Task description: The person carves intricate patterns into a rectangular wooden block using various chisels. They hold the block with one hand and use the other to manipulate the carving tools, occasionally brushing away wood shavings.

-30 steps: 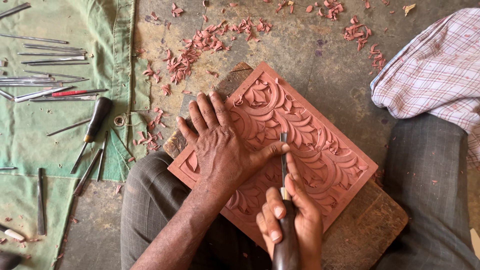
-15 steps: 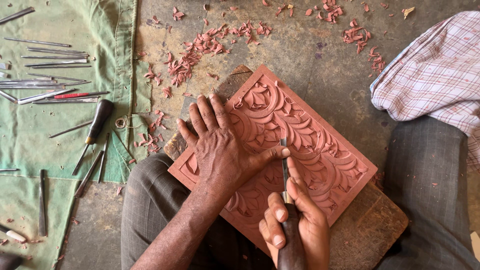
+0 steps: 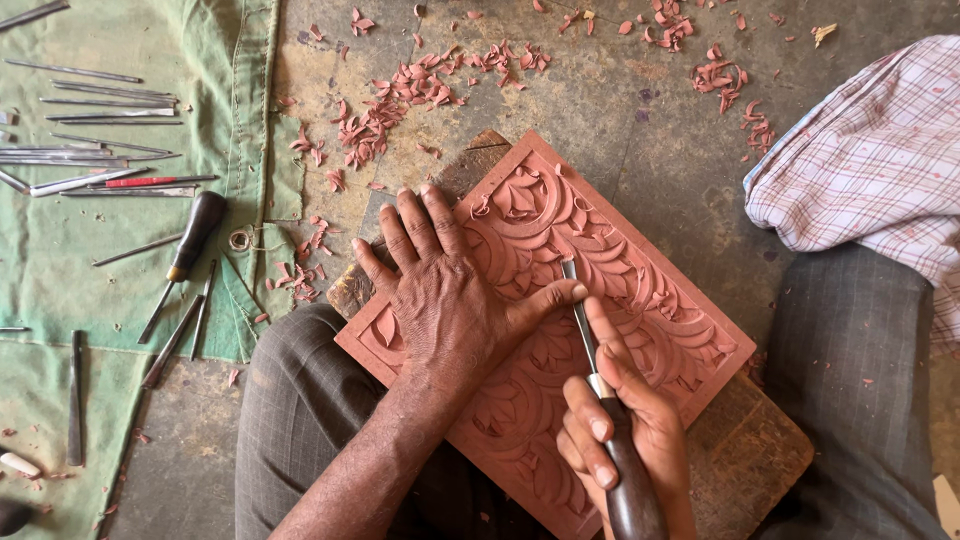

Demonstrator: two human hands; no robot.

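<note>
Carving a reddish relief panel [image 3: 620, 300], set on a wooden block [image 3: 745, 450] across the lap.

Left hand [image 3: 445, 300] lies flat, fingers spread, on the panel's left half, thumb tip against the chisel [image 3: 600, 385] blade. Right hand [image 3: 625, 435] is clamped round the chisel's dark handle, tip in the leaf pattern. Green cloth [image 3: 60, 260] with spare tools lies to the left; red shavings [image 3: 400, 100] scatter the floor.

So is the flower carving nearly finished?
Mostly, it seems. Leaves and scrolls already cover the reddish carved panel, and shavings litter the floor. Right now the left hand presses the panel flat while the right hand guides a chisel into a leaf near the middle. Only finer cuts look left.
</note>
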